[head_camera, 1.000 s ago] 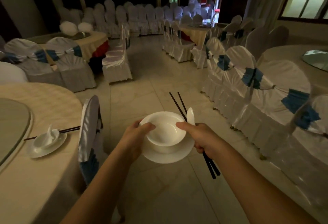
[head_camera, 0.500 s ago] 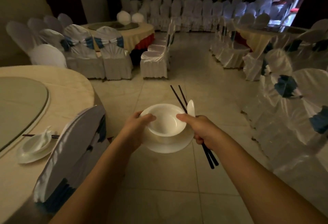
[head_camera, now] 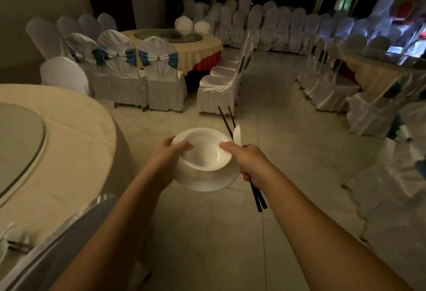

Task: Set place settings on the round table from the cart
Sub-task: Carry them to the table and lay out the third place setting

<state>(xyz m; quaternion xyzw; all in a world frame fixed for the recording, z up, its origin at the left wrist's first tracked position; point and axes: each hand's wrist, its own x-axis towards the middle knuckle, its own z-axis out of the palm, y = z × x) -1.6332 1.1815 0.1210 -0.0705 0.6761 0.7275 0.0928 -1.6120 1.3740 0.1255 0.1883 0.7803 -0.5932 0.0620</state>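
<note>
left hand (head_camera: 167, 160): extended forward, thumb over bowl (head_camera: 204, 150) rim, gripping bowl and plate (head_camera: 207, 181) | right hand (head_camera: 247, 163): fingers curled, gripping chopsticks (head_camera: 259, 199) and spoon (head_camera: 236, 134) | stack: above floor, right of counter (head_camera: 69, 141)

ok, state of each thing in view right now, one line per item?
left hand: grips bowl and plate
right hand: grips chopsticks and spoon, thumb on bowl rim
bowl: upright, on plate, carried
plate: under bowl, carried above the floor
chopsticks: paired, held
spoon: held beside bowl
round table: clothed, one setting at its near edge
</note>
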